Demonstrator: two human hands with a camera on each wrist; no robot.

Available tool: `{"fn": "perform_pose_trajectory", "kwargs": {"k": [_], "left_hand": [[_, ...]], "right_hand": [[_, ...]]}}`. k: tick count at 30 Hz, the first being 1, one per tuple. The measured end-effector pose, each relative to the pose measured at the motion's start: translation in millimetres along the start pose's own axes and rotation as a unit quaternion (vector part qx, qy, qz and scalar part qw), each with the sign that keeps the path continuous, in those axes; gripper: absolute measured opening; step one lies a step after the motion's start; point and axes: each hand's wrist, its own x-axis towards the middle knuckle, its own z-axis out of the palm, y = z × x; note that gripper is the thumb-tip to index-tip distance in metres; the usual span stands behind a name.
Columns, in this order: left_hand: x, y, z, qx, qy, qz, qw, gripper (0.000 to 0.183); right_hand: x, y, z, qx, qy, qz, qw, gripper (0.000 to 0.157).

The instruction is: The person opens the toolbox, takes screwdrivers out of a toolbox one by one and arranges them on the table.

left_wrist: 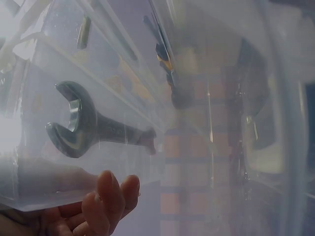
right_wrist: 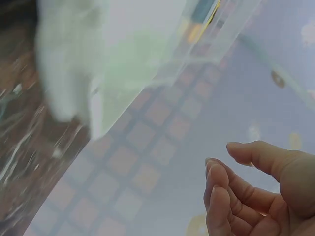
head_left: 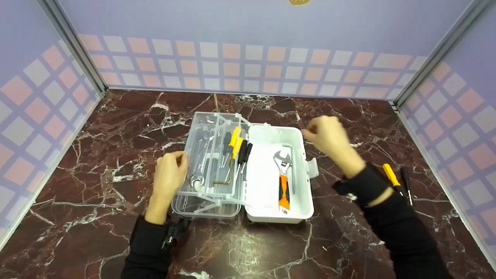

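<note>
A white toolbox [head_left: 267,182] lies opened out on the table, a clear tray [head_left: 186,170] on linkage arms at its left. My left hand [head_left: 167,178] holds the tray's left edge; through the plastic beside it shows an open-end wrench [left_wrist: 81,123]. My right hand [head_left: 329,133], fingers loosely bent and holding nothing, hovers past the box's upper right corner, apart from it. Inside the white box lie an adjustable wrench [head_left: 284,190] with an orange-black handle and a long hex key [head_left: 293,174]. Yellow screwdrivers [head_left: 234,137], black screwdrivers [head_left: 243,149] and a brass-coloured hex key [head_left: 229,176] fill the tray.
Right of the box, behind my right forearm, lie a yellow-handled screwdriver [head_left: 391,175] and a black-handled screwdriver [head_left: 405,178]. A white latch [head_left: 312,167] sticks out from the box's right side. Checkered panels [head_left: 248,62] wall in the dark marbled table [head_left: 116,131].
</note>
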Motion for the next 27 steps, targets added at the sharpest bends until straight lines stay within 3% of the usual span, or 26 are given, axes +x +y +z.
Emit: {"fn": "perform_pose_trajectory", "kwargs": {"k": [9, 19, 27], "left_hand": [[-0.1, -1.1, 1.8, -0.001, 0.014, 0.015, 0.9998, 0.022], [0.8, 0.0, 1.0, 0.002, 0.008, 0.005, 0.9999, 0.024], [0.7, -0.7, 0.9, 0.003, 0.002, -0.003, 1.0, 0.023]], "right_hand": [[8.3, -48.3, 34.4, 0.053, -0.065, -0.047, 0.995, 0.015], [20.3, -67.7, 75.6, -0.001, -0.031, -0.157, 0.987, 0.017], [24.1, -73.4, 92.6, -0.03, -0.063, -0.131, 0.989, 0.031]]}}
